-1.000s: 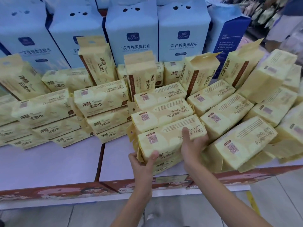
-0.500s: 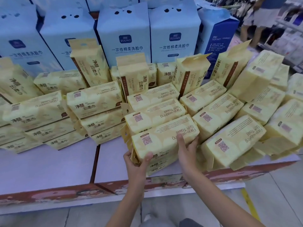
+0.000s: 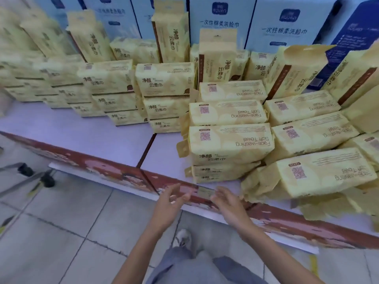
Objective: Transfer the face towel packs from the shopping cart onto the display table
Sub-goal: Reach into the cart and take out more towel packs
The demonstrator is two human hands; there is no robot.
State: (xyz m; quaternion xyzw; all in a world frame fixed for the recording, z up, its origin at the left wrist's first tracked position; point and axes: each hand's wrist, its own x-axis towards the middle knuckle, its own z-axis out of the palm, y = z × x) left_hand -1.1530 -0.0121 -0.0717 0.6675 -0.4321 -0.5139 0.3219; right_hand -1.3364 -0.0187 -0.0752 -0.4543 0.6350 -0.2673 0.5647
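1. Store floor of grey tiles (image 3: 61,232), lilac-topped display table (image 3: 92,132) with a red printed front edge (image 3: 114,173).
2. Left hand (image 3: 168,203) empty, fingers loosely spread, in front of table edge, touching nothing.
3. Right hand (image 3: 227,203) empty too, fingers loose and apart, just beside left hand, blurred.
4. Nearest face towel pack (image 3: 229,144) lies flat on top of a short stack (image 3: 217,173) at table front, just beyond both hands, apart from them.
5. More flat packs behind it (image 3: 227,113), and to the right a slanted pile (image 3: 326,173) overhanging the table edge.
6. Left of the stack: bare table patch, then stacked packs three high (image 3: 164,103), rows running further left (image 3: 61,87).
7. Upright packs (image 3: 217,58) stand behind the flat ones.
8. Tall pale blue boxes (image 3: 221,21) line the back; dark blue box (image 3: 352,42) at right.
9. Metal frame with a black wheel (image 3: 48,181) at left on floor; cannot tell if cart.
10. Person's grey trousers (image 3: 196,267) and shoe (image 3: 182,237) below hands.
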